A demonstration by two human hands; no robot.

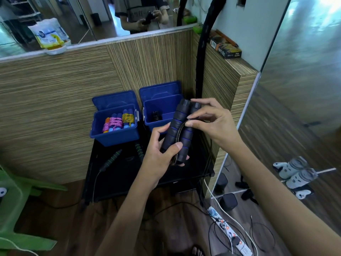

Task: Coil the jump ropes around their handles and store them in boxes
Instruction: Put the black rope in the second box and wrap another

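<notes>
I see two blue storage boxes with lids tipped back against the wood-grain wall, standing on a low black table (129, 174). The left box (114, 132) holds coiled ropes: a pink one (114, 123) and a yellow one (128, 117) wound round blue handles. The right box (158, 115), at about one o'clock from the left one, holds a single black coil (156, 116) at its left side. On the table in front of the boxes lies a jump rope with black, green-ringed handles (112, 157), uncoiled, its cord trailing off the table edge toward six o'clock. A white power strip (228, 231) lies on the floor at five o'clock, and a green plastic chair (16, 206) stands at eight o'clock.

My hands block part of the right box. My left hand (162, 157) grips the lower ends of the two black, blue-ringed handles (180, 130), thumb curled across their front. My right hand (210, 119) sits at their upper part, thumb and fingers pinching the black cord (180, 132), which runs in an arc between the handles. The handles are held side by side, tilted slightly toward one o'clock, above the table.
</notes>
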